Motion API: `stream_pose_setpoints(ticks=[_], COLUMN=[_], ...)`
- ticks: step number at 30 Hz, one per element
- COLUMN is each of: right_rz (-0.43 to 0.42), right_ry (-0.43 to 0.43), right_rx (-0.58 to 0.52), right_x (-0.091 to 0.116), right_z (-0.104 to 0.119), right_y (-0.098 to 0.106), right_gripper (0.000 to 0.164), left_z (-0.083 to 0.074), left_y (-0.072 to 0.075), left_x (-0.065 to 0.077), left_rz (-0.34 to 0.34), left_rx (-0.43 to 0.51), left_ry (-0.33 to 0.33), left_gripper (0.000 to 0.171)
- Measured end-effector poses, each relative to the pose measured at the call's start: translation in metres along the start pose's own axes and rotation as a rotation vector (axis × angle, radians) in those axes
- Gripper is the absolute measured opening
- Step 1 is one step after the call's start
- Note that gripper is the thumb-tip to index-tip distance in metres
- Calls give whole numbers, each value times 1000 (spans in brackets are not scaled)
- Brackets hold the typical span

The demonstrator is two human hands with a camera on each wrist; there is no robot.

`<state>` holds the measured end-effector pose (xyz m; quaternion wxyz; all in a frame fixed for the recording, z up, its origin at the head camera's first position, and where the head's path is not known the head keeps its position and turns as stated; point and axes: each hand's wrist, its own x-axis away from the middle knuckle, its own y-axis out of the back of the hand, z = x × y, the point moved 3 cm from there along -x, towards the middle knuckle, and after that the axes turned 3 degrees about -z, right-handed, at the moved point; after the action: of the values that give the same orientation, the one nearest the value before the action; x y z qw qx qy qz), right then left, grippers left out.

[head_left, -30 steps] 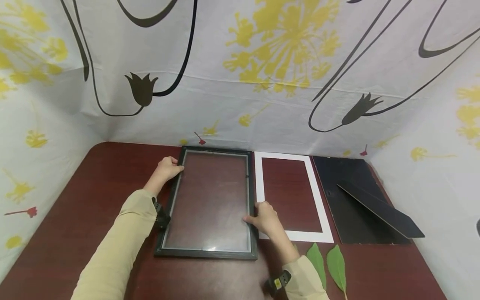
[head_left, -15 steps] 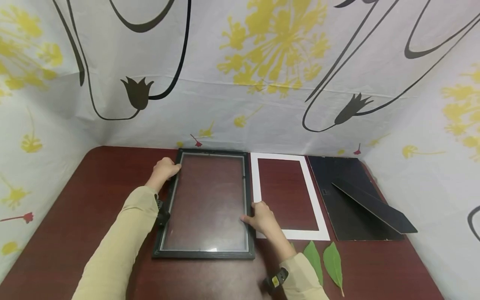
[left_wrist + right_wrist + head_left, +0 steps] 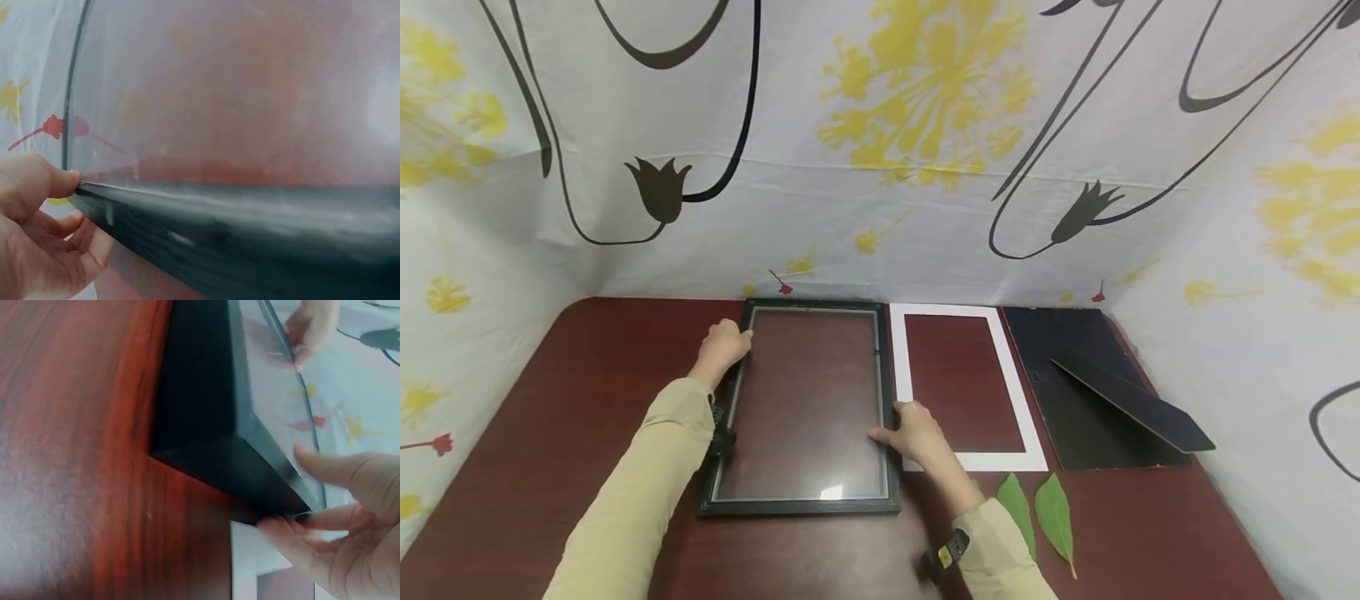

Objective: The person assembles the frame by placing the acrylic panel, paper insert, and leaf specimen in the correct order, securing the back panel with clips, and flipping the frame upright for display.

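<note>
A black picture frame (image 3: 891,475) with a clear pane (image 3: 805,400) lies on the dark red table. At its left side, toward the far corner, my left hand (image 3: 721,350) grips the rim; in the left wrist view the thumb lies on the top edge, fingers below. My right hand (image 3: 919,435) holds the right side lower down, thumb over the rim and fingers against the outer wall (image 3: 250,481). Just right of the frame lies a white mat (image 3: 1030,425), partly covered by the right hand.
Farther right lies a black backing board (image 3: 1075,333) with its stand leg (image 3: 1135,404) raised. Green leaves (image 3: 1055,512) lie near the right forearm, which hides part of them. A patterned cloth (image 3: 820,208) rises behind the red table (image 3: 595,417).
The head view has turned slightly, so everything sits farther left in it. Both hands keep the same grip on the picture frame, which stays beside the mat.
</note>
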<state>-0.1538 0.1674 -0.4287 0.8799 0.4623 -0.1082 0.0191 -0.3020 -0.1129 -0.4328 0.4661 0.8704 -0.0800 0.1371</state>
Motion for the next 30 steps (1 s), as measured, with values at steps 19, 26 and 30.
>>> stream_pose_setpoints(ticks=[19,26,30], right_rz=[-102,-106,-95], right_ry=[-290,-361,-390], right_rx=[120,176,178], right_x=[-7,-6,-10], right_z=[-124,-142,-145], right_y=[91,98,98], right_gripper=[66,47,53], left_z=[43,48,49], left_y=[-17,-17,-15], left_x=[51,74,85], left_rz=[230,246,268], left_rx=[181,174,218], left_ry=[-55,-118,-124], left_gripper=[54,53,58])
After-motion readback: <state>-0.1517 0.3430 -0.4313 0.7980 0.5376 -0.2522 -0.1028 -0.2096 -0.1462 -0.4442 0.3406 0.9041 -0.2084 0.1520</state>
